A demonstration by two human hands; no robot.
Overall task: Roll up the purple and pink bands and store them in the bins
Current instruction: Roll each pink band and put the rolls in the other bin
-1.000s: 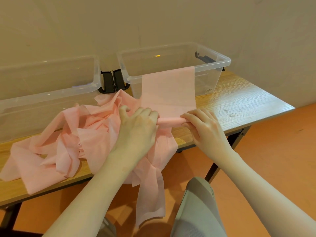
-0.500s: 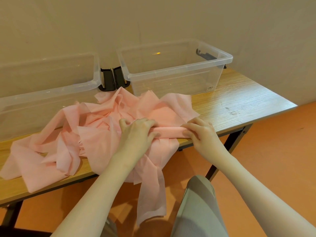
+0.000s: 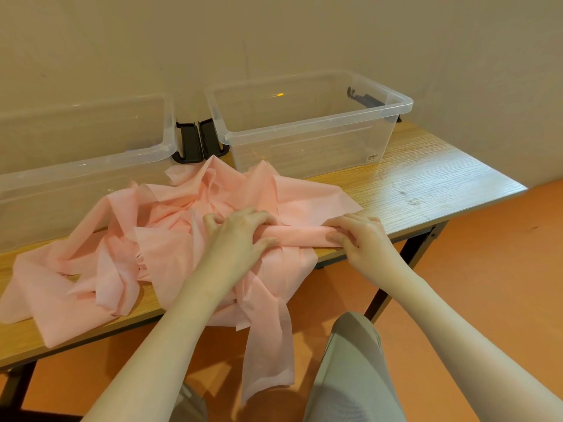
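Since a second ago, the flat stretch of pink band (image 3: 307, 202) that was reaching up to the right bin (image 3: 307, 129) is lying slumped on the wooden table (image 3: 426, 178), and your hands are sitting nearer the table's front edge. Your left hand (image 3: 240, 236) is curling its fingers over the left end of the rolled tube (image 3: 300, 236), thumb tucked beneath; your right hand (image 3: 359, 236) is pinching the right end with bent fingers. Loose pink folds are piling to the left and far side of the roll, crowding against both bins' near walls, and one strip is hanging off the near edge beside your knee (image 3: 353, 360). Left bin (image 3: 85, 141) and right bin are standing side by side, black latches (image 3: 198, 144) between them.
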